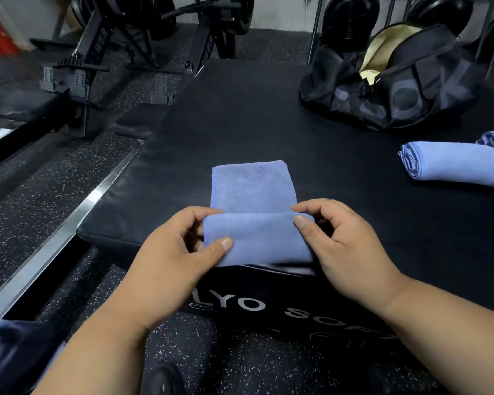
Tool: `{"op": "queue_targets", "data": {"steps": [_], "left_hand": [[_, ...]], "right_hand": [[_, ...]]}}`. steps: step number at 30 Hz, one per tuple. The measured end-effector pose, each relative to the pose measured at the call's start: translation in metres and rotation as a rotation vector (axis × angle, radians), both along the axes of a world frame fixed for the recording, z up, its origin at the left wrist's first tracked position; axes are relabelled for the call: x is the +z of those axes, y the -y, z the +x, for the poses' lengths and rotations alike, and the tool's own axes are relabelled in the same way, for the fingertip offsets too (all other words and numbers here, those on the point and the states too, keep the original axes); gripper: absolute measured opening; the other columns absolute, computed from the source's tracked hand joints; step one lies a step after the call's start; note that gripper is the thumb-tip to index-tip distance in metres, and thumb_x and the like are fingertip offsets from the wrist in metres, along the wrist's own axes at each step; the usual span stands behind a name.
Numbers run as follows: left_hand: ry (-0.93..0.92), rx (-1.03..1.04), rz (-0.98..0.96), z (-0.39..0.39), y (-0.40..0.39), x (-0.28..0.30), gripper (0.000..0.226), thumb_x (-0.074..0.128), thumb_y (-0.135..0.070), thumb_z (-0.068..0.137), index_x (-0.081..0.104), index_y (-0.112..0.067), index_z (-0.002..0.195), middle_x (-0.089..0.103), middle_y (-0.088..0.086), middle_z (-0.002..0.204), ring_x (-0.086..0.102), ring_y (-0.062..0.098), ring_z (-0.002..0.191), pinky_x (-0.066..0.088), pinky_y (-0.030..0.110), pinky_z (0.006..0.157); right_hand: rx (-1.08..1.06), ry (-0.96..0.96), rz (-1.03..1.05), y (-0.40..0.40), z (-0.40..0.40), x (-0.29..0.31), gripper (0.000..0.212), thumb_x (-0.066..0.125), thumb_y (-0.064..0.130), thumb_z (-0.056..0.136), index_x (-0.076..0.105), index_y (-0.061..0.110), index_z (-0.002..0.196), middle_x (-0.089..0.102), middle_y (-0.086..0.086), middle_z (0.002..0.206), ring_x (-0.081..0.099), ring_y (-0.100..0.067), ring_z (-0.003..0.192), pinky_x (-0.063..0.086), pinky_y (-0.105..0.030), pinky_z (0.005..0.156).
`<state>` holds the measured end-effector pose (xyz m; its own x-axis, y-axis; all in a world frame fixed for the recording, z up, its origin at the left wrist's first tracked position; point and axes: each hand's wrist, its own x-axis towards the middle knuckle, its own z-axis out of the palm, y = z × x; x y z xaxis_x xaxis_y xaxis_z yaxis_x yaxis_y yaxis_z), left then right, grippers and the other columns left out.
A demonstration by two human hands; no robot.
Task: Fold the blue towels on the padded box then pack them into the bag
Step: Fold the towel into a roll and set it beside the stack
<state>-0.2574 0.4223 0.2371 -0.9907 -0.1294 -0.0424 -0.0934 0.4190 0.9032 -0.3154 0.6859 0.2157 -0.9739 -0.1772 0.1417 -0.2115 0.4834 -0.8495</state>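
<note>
my left hand (pixel 171 252) and right hand (pixel 345 246) each pinch a side of the near flap of the blue towel (pixel 254 212), thumbs on top, fingers curled beneath, the flap lifted over the near edge of the padded box (pixel 240 124). the towel's long axis runs straight away from me. the black bag (pixel 397 89) stands unzipped at the far right, only its pale lining visible. a second towel (pixel 451 163), already folded, lies right.
</note>
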Motion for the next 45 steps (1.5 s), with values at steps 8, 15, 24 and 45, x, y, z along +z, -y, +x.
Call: {"op": "queue_targets", "data": {"steps": [8, 15, 24, 45], "left_hand": [[0.006, 0.218, -0.007, -0.008, -0.01, -0.006, 0.031, 0.078, -0.038, 0.092, 0.062, -0.041, 0.118, 0.063, -0.01, 0.067, 0.056, 0.002, 0.058, 0.044, 0.029, 0.067], [-0.046, 0.338, -0.198, -0.007, -0.019, -0.005, 0.035, 0.079, -0.041, 0.087, 0.052, -0.042, 0.108, 0.068, -0.015, 0.088, 0.065, 0.0, 0.079, 0.054, 0.034, 0.077], [-0.201, -0.108, -0.537, 0.0, -0.007, -0.013, 0.04, 0.054, -0.055, 0.097, 0.07, -0.044, 0.132, 0.055, -0.029, 0.146, 0.04, 0.002, 0.142, 0.02, 0.006, 0.113], [-0.207, -0.179, -0.51, 0.0, 0.009, -0.018, 0.054, 0.08, -0.043, 0.088, 0.063, -0.049, 0.139, 0.051, -0.039, 0.143, 0.039, -0.007, 0.138, 0.027, 0.01, 0.115]], "right_hand": [[0.012, -0.06, 0.053, 0.004, 0.002, -0.001, 0.02, 0.061, 0.037, 0.102, 0.075, 0.041, 0.116, 0.051, 0.025, 0.114, 0.061, -0.005, 0.104, 0.046, -0.017, 0.09], [0.058, -0.052, 0.112, 0.002, 0.0, -0.005, 0.028, 0.063, 0.043, 0.099, 0.074, 0.038, 0.125, 0.053, 0.026, 0.12, 0.061, -0.005, 0.11, 0.052, -0.028, 0.095], [0.117, -0.364, 0.321, 0.001, 0.004, -0.006, 0.035, 0.053, 0.041, 0.104, 0.072, 0.031, 0.132, 0.055, 0.012, 0.146, 0.052, -0.015, 0.122, 0.042, -0.036, 0.108], [0.3, -0.235, 0.284, -0.005, -0.015, -0.001, 0.061, 0.085, 0.056, 0.073, 0.07, 0.041, 0.13, 0.066, 0.033, 0.123, 0.054, -0.004, 0.114, 0.044, -0.02, 0.099]]}}
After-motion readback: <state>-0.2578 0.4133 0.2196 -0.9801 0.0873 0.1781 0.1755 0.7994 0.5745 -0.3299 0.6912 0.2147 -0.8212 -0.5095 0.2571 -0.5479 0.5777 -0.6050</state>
